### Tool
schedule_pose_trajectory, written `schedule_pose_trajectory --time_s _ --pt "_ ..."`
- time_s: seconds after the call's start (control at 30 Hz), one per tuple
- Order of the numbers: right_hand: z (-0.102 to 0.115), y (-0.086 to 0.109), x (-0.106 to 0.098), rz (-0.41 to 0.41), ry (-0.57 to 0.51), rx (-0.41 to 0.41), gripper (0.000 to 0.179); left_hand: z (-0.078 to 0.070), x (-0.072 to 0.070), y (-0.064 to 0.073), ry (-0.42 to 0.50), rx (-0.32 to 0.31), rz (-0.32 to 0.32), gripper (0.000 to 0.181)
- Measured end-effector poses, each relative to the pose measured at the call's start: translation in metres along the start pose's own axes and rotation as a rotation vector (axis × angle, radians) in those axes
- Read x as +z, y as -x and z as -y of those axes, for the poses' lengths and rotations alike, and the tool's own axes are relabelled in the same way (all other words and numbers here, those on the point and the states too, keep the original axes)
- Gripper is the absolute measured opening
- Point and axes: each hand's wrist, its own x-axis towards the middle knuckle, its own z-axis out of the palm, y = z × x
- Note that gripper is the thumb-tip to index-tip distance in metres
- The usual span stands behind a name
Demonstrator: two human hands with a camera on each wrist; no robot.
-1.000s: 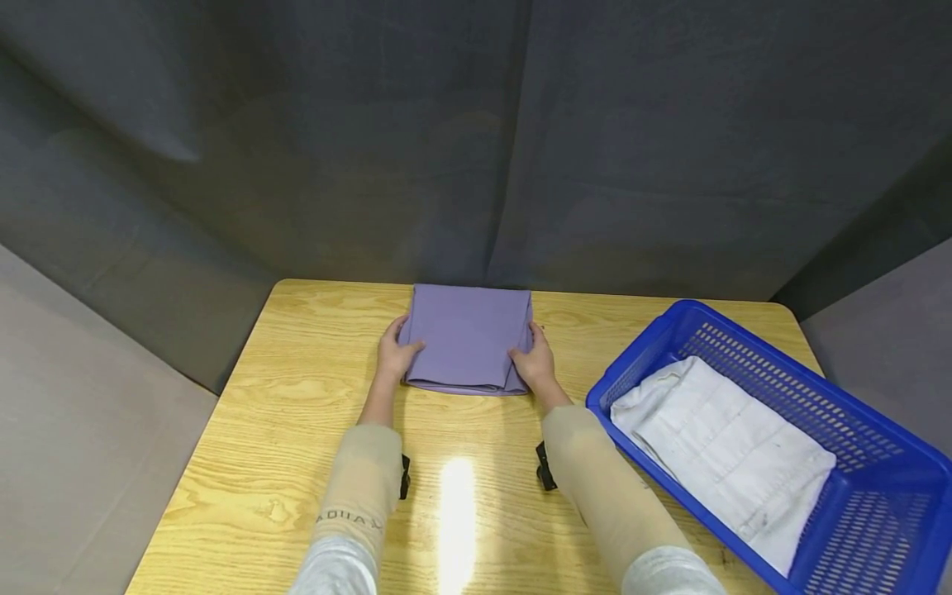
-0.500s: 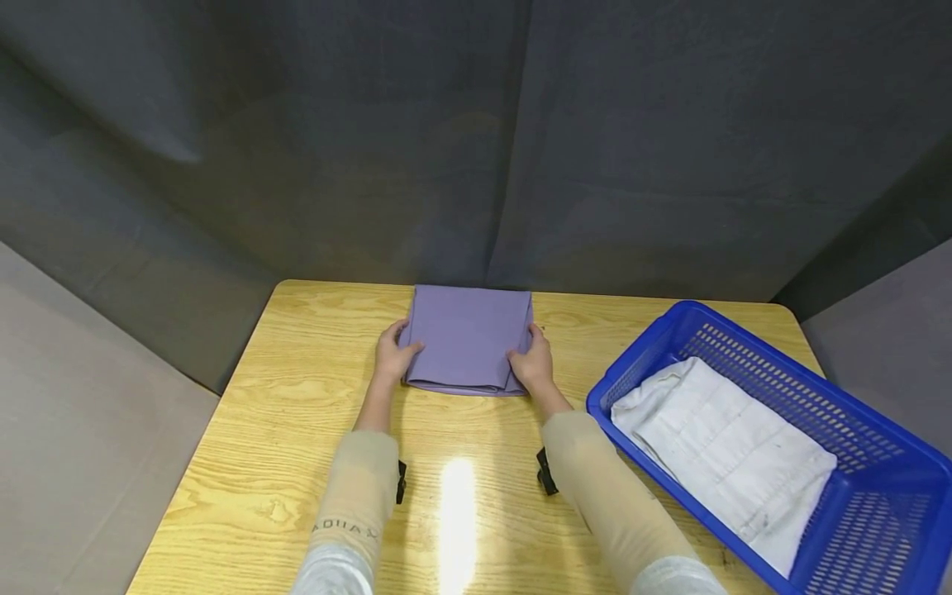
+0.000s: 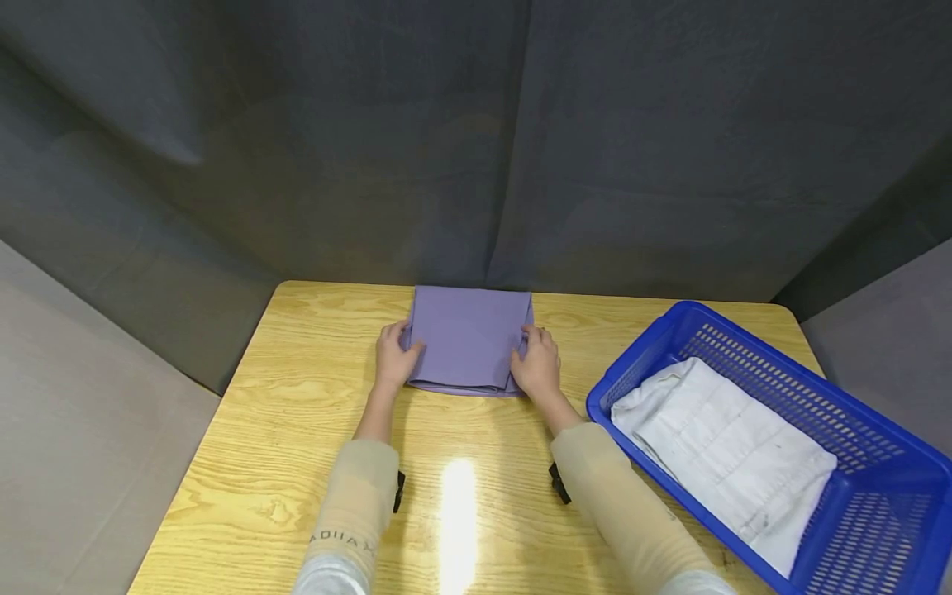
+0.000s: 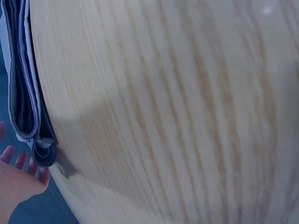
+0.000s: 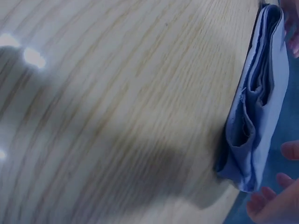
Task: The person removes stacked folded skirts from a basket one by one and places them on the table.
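A purple cloth [image 3: 468, 335], folded into a flat rectangle, lies at the table's far edge. My left hand [image 3: 394, 359] is at its left side, thumb over the top edge and fingers along the side. In the left wrist view, relaxed fingers of that hand [image 4: 21, 186] lie close against the end of the layered cloth [image 4: 21, 93]. On the other side is my right hand [image 3: 537, 368], fingers near the cloth's right edge. From the right wrist, the thumb and fingers of this hand [image 5: 280, 205] look spread, with a gap to the folded cloth [image 5: 273, 98].
On the right of the wooden table [image 3: 283, 463] stands a blue plastic basket [image 3: 878, 430], set at an angle. It holds a folded white garment [image 3: 732, 450]. A dark curtain [image 3: 387, 165] hangs directly behind the table's far edge.
My right hand has loosened and shifted slightly right, with its forearm moving right too. The left hand stays at the cloth's side, its forearm slightly lower. The cloth has barely moved.
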Motion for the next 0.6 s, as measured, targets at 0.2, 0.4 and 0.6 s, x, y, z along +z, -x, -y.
schedule_pose_trajectory --time_s 0.2,0.4,0.6 --pt "0.006 0.009 -0.009 -0.074 0.055 -0.156 0.043 -0.009 -0.003 0.004 -0.153 0.092 0.025 0.049" --pt "0.014 0.020 -0.024 -0.136 0.080 -0.257 0.039 -0.020 -0.003 0.007 -0.236 0.172 0.054 0.049" --pt "0.019 0.029 -0.044 -0.159 0.106 -0.303 0.038 -0.034 0.000 0.010 -0.269 0.230 0.081 0.050"
